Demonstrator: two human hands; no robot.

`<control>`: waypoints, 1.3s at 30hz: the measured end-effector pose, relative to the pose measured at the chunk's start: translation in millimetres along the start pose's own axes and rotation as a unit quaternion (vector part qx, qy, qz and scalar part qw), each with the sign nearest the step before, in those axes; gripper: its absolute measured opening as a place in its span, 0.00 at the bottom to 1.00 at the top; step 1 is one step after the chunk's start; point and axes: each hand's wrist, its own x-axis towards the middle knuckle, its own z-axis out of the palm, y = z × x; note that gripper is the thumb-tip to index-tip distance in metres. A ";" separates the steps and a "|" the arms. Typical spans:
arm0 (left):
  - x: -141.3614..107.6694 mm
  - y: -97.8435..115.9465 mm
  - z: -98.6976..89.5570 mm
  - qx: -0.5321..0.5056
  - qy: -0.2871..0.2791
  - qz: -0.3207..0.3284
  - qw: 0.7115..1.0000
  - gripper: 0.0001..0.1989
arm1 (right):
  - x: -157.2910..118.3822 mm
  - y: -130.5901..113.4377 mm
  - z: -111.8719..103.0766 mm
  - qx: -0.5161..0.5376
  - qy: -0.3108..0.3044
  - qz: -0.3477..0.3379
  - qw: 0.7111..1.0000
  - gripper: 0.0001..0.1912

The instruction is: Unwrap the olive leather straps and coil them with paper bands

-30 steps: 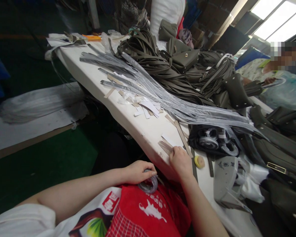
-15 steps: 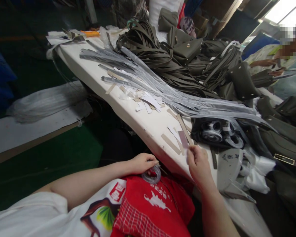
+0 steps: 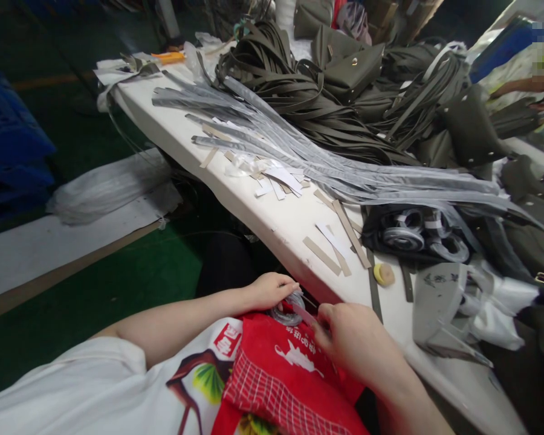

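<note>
My left hand (image 3: 272, 291) is closed on a coiled strap (image 3: 284, 316) in clear plastic wrap, just above the red apron (image 3: 294, 374). Between the thumb and fingers of my right hand (image 3: 351, 332) is a thin pale strip (image 3: 303, 313), its far end at the coil. Whether the strip touches the coil I cannot tell. Loose paper strips (image 3: 321, 255) lie on the white table in front of my hands. To the right, several rolled, plastic-wrapped straps (image 3: 403, 239) sit in a dark holder beside a small yellow roll (image 3: 383, 275).
Long plastic-wrapped straps (image 3: 326, 172) stretch across the white table (image 3: 263, 211). Behind them are piled dark straps (image 3: 272, 84) and bags (image 3: 349, 66). A grey-white dispenser-like object (image 3: 439, 302) stands right. Another person's arm (image 3: 521, 87) shows far right. Blue crates (image 3: 9, 133) stand left.
My right hand has moved from over the table down and left to the coil, bringing the strip with it. The yellow roll now shows. My left hand still holds the coil; the view has shifted.
</note>
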 end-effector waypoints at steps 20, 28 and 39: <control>9.0 3.1 -8.7 -0.072 -0.091 0.012 0.993 0.14 | 28.5 -4.0 44.5 0.058 0.025 -0.009 0.998 0.12; 2.3 15.1 -9.3 -0.002 -0.086 0.054 0.995 0.14 | 16.4 24.6 65.8 0.307 0.104 0.005 0.946 0.12; -13.9 19.0 -7.4 0.065 -0.019 0.148 0.987 0.10 | 51.7 29.2 123.1 0.583 0.042 0.087 0.807 0.26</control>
